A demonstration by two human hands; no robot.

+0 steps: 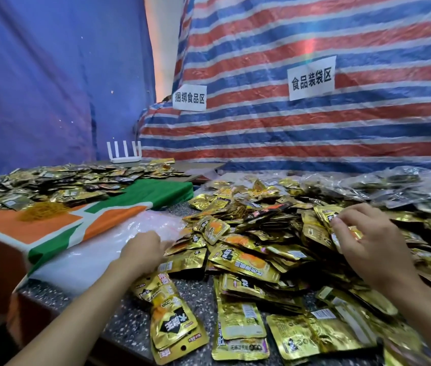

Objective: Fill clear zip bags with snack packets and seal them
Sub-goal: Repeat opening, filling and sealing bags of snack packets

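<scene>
- Nearest us, the speckled bench has a bare strip at front left; a few snack packets lie right by its near edge, so we'd guess sweeping anything our way risks spills
- our left hand reaches onto the stack of empty clear zip bags, just left of the heap; the fingertips are hidden, so we can't tell if it's gripping one
- our right hand sits on top of the heap, fingers curled, pinching a few packets
- loads left, we reckon; the heap is huge
- further back on the right, a mound of filled bags looks like the finished part; sealed or not, we can't tell
- far left there's a cloth with rubber bands; a striped tarp closes off the back, so the only spare room is front left
</scene>
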